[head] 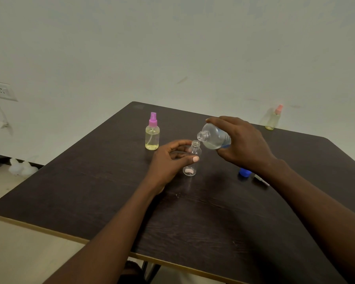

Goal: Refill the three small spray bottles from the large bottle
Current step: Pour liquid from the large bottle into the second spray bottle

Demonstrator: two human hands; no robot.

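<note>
- Gripping the large clear plastic bottle (pixel 213 138) from above, the right hand (pixel 244 140) sits right of centre in the frame, fingers and thumb wrapped round the rounded body.
- That bottle is tipped, and its open threaded neck points left and down, just above the mouth of the small clear plastic bottle (pixel 195 149). Clear liquid pools along its lower side, and a blue label shows beneath the fingers.
- The left hand (pixel 168 160), at centre frame, curls round the small clear plastic bottle with the thumb across its near side. This bottle stands upright and uncapped, its ribbed neck bare.
- A small spray bottle of yellow liquid with a purple pump top (pixel 152 136) stands upright to the upper left of the hands, apart from them.
- A small yellowish bottle with an orange-pink pump top (pixel 274 119) stands at the far edge, upper right, by the wall.
- A round blue cap (pixel 244 172) lies just under the right wrist.
- The dark wood-grain table (pixel 90 191) is matte with a pale edge band.
</note>
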